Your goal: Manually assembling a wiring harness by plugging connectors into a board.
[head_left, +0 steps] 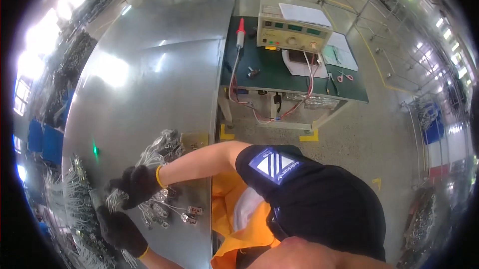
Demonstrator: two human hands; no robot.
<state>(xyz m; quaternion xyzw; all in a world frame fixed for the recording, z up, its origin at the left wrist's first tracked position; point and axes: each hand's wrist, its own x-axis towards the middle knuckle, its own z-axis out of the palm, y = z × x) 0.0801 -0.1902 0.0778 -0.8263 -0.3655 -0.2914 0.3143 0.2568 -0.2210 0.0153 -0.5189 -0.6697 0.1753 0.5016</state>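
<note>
1. Wire harnesses (167, 204), thin pale leads ending in small metal connector blocks, lie in a loose heap near the tabletop's (149, 94) near right edge, right between my two gloved hands.

2. My right hand (137, 185), in a black glove with a yellow cuff, rests on top of the heap. Its fingers (116, 185) are curled down and closed around a bunch of the pale wires; I cannot tell how many leads are in the grip.

3. My left hand (119, 229), also in a black glove, sits lower and closer to the near edge. Its fingers look bent around wire as well, but the glove and the blur near the picture's rim hide the detail, so I cannot tell how firmly it has hold.

4. The relation that matters: the heap's loose ends fan out to the right of my fingers, toward the tabletop's right edge, with connector blocks (192, 211) trailing furthest. The leads run roughly left to right, so their long axis crosses my right palm. My right hand is the nearer one to those loose connectors.

5. More bundled wires (75, 204) line the tabletop's left edge, just beside my left hand.

6. Well apart, beyond the far right corner, a green bench (279, 74) carries a beige test instrument (294, 29) and a red-tipped probe (240, 32).
</note>
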